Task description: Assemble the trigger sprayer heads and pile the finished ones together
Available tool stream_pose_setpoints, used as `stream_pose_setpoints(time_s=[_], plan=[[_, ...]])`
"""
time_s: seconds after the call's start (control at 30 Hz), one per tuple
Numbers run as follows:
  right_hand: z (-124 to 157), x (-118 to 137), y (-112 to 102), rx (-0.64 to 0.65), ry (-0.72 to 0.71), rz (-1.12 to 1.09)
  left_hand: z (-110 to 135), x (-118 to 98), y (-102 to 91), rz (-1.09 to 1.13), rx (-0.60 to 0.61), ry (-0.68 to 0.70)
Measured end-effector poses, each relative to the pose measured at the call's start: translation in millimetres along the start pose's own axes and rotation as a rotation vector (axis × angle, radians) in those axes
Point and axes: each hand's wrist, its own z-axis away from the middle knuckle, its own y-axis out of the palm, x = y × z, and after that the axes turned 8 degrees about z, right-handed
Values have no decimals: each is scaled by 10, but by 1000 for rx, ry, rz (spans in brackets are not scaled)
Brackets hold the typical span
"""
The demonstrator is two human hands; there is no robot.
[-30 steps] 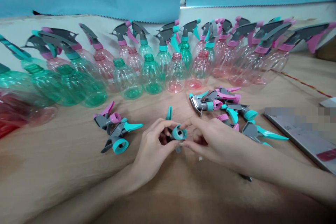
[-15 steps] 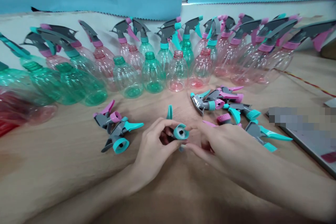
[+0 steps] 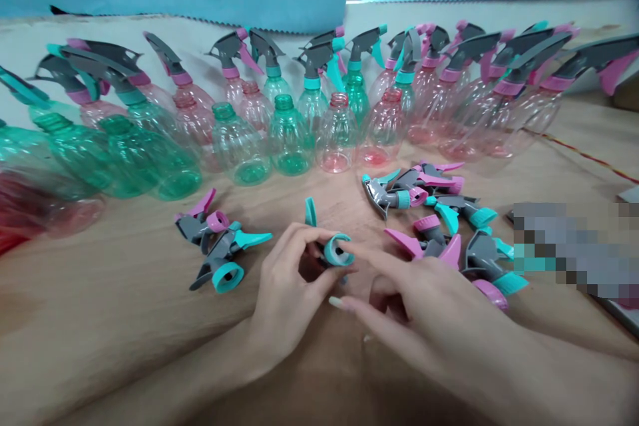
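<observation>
My left hand [image 3: 288, 283] is closed around a trigger spray head [image 3: 339, 251], whose turquoise collar faces up toward me with a white insert and dark hole inside. Its turquoise trigger sticks up beyond my fingers, and the grey body is mostly hidden by the hand. The index fingertip of my right hand [image 3: 424, 296] touches the collar's opening. Thumb and index finger of that hand are spread, with nothing between them. Left of my hands lie a pink-and-grey spray head [image 3: 197, 223] and a turquoise-and-grey spray head [image 3: 224, 256].
A pile of spray heads [image 3: 442, 203] lies on the wooden table [image 3: 134, 359] to the right. Clear, pink and green bottles [image 3: 289, 136] stand along the back, several with spray heads on. A flat grey object [image 3: 574, 246], partly pixelated, is at far right.
My right thumb has moved down away from the spray head, while the index finger has come onto its collar opening. The left hand keeps its hold, shifted slightly left.
</observation>
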Motion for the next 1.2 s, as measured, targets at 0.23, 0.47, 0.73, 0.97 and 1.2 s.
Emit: stream_pose_setpoints(time_s=[0.23,0.47,0.73,0.97,1.2], plan=[[-37,-68,63,-109,-132,173,1,-11,-9,-7,15,-8],[-144,-122,78,75,-85,2,2,40,-19,25,52,-53],[-141,-150,221,-31,-81,12,-22,10,-20,-13,64,-34],[-151,-163,229,-151,-149,136,-33,-21,-31,-53,105,11],[-163,-159,242,-160,-212,253,-22,-41,-38,-89,119,49]])
